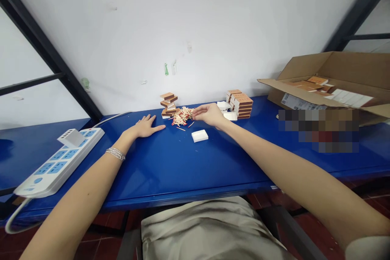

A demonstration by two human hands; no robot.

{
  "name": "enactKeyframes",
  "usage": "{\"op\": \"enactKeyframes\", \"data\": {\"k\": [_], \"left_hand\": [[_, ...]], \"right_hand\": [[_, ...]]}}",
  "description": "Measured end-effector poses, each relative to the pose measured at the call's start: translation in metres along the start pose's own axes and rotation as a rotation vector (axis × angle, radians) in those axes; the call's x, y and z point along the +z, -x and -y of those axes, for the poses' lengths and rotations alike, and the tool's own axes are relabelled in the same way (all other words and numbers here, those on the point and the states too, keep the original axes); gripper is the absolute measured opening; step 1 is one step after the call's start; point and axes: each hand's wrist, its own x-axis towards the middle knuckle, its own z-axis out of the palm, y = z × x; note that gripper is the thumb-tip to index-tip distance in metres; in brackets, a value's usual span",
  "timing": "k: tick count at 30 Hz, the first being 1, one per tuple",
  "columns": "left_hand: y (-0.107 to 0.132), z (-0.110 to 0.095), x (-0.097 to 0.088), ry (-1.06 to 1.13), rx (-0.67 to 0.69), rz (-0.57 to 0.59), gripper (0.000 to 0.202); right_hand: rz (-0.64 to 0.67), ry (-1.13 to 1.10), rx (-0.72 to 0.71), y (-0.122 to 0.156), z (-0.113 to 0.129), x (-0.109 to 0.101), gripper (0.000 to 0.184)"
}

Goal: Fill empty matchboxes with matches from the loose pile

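Note:
My left hand (pixel 144 126) lies flat on the blue table (pixel 170 170), its fingers spread, just left of a loose pile of red-tipped wooden matches (pixel 182 117). My right hand (pixel 209 114) reaches over the pile's right edge, its fingertips at the matches. Whether those fingers pinch any matches is hidden. Behind the pile rises a crooked stack of brown matchboxes (pixel 168 103), and a neater stack (pixel 240 105) stands to the right. White box trays (pixel 230 116) lie by that stack. Another white tray (pixel 200 135) sits just below my right hand, untouched.
A white power strip (pixel 57 162) with blue sockets lies at the table's left, its cable running off the edge. At right stands an open cardboard carton (pixel 329 85) holding matchboxes. A white wall (pixel 195 28) backs the table, with dark metal frame bars at both sides.

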Motion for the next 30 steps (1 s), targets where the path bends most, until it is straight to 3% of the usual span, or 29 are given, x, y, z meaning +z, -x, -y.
{"op": "enactKeyframes", "data": {"k": [5,14,17,23,30], "left_hand": [[0.001,-0.002,-0.001,-0.004,-0.003,0.019,0.104],[-0.001,0.001,0.0,-0.007,0.011,0.0,0.104],[0.0,0.001,0.0,0.005,0.02,-0.004,0.103],[0.001,0.0,0.0,0.014,0.001,-0.006,0.105],[0.002,-0.001,-0.001,0.012,0.01,0.007,0.103]], "right_hand": [[-0.137,0.103,-0.037,-0.011,-0.011,-0.007,0.022],[-0.307,-0.062,-0.026,-0.019,-0.004,-0.025,0.024],[-0.22,0.122,-0.088,-0.016,-0.003,-0.028,0.018],[0.173,0.642,-0.267,-0.007,-0.009,-0.012,0.018],[0.282,0.798,-0.358,-0.007,-0.011,-0.001,0.015]]}}
